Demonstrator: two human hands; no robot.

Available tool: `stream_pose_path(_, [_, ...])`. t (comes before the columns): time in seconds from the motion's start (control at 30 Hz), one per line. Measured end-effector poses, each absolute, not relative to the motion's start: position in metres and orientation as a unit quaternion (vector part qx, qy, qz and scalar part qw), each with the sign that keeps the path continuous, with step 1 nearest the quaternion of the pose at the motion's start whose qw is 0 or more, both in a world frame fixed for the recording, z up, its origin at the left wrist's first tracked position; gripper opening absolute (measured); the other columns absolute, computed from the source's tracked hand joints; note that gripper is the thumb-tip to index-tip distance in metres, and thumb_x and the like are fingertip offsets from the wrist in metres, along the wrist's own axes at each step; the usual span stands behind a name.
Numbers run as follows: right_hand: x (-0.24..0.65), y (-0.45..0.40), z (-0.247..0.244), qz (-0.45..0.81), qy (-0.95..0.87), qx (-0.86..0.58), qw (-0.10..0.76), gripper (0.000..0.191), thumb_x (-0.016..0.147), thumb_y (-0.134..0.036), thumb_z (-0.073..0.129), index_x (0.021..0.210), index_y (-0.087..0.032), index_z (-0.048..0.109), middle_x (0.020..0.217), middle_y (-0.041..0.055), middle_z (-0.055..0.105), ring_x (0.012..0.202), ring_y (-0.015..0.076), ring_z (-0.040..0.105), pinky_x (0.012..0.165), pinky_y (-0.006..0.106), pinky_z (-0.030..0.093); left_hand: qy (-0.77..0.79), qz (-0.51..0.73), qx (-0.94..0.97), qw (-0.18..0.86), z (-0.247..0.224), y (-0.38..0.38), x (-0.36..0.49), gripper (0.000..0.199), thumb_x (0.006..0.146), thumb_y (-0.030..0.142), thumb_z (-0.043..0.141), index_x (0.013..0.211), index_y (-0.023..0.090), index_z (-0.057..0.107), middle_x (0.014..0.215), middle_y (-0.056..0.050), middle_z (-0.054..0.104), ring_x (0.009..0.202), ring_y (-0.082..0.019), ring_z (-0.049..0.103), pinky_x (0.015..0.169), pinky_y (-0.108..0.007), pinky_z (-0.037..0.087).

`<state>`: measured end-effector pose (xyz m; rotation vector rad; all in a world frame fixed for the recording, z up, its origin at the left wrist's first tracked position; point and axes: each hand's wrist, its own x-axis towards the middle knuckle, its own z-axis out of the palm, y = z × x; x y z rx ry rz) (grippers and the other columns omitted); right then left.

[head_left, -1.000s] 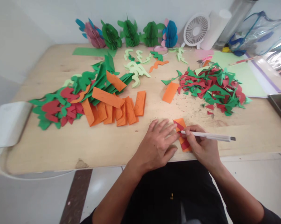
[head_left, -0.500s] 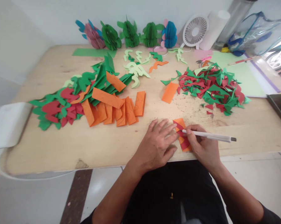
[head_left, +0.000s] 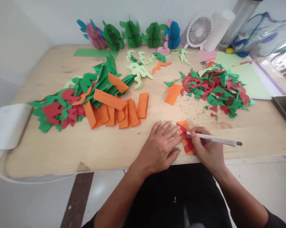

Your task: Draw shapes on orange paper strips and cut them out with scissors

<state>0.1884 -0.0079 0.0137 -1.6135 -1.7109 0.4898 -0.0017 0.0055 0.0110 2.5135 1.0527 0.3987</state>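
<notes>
My right hand (head_left: 208,147) grips a white pen (head_left: 216,138), its tip down at a red paper cutout (head_left: 188,146). That cutout lies on an orange paper piece (head_left: 184,123) near the table's front edge. My left hand (head_left: 160,145) rests open and flat, fingers spread, with its fingertips at the left edge of the cutout and the orange paper. Part of both papers is hidden by my hands. Left of my hands lie several folded orange paper pieces (head_left: 109,99), some with pencil-like outlines.
Green and red paper cutouts (head_left: 55,109) are heaped at the left, beside a white device (head_left: 9,126) with a cable. Red and green scraps (head_left: 216,87) are piled at the right, near a phone (head_left: 285,107). Honeycomb paper figures (head_left: 132,34) and a small fan (head_left: 200,31) line the back.
The pen has shifted very slightly to the right with my right hand. My left hand and the papers stay in place.
</notes>
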Motion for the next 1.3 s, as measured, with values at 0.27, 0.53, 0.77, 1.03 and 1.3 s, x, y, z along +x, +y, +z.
stream_pose_path(0.27, [0.1908,-0.0086,0.0099,0.194,-0.667,-0.622,0.362,0.015,0.091,-0.029,0.053,0.082,-0.021,0.062,0.071,0.0019,0.067,0.06,0.0156,0.061,0.056,0.028,0.046,0.377,0.141,0.895,0.193,0.0097,0.0048,-0.0021,0.04,0.093,0.036,0.043,0.128,0.021,0.057,0.148,-0.006,0.045,0.141,-0.032,0.03,0.116,-0.057,0.018])
stream_pose_path(0.53, [0.1905,-0.0086,0.0097,0.194,-0.671,-0.615,0.367,0.015,0.091,-0.028,0.053,0.082,-0.02,0.062,0.071,0.0014,0.067,0.059,0.0149,0.061,0.056,0.027,0.046,0.378,0.141,0.895,0.192,0.0097,0.0048,-0.002,0.04,0.093,0.037,0.042,0.128,0.021,0.056,0.149,-0.006,0.045,0.141,-0.032,0.029,0.117,-0.057,0.017])
stream_pose_path(0.77, [0.1911,-0.0109,0.0092,0.207,-0.67,-0.611,0.366,0.015,0.091,-0.028,0.053,0.082,-0.021,0.062,0.072,0.0017,0.069,0.062,0.016,0.063,0.057,0.028,0.047,0.377,0.144,0.894,0.192,0.0098,0.0055,-0.0016,0.04,0.093,0.037,0.043,0.127,0.021,0.057,0.148,-0.007,0.046,0.14,-0.032,0.03,0.116,-0.057,0.017])
stream_pose_path(1.03, [0.1905,-0.0101,0.009,0.236,-0.666,-0.609,0.359,0.014,0.091,-0.029,0.054,0.081,-0.022,0.062,0.074,0.0024,0.07,0.068,0.0188,0.066,0.059,0.03,0.048,0.376,0.144,0.896,0.189,0.0093,0.0053,-0.0016,0.041,0.093,0.037,0.042,0.128,0.02,0.056,0.147,-0.007,0.046,0.14,-0.032,0.031,0.117,-0.057,0.017])
stream_pose_path(1.3, [0.1899,-0.0095,0.0087,0.24,-0.674,-0.6,0.357,0.013,0.09,-0.028,0.055,0.083,-0.022,0.063,0.078,0.0029,0.071,0.072,0.0193,0.066,0.064,0.032,0.049,0.376,0.147,0.896,0.186,0.0092,0.0054,-0.0016,0.042,0.093,0.038,0.044,0.129,0.02,0.056,0.147,-0.007,0.047,0.14,-0.031,0.032,0.117,-0.056,0.018])
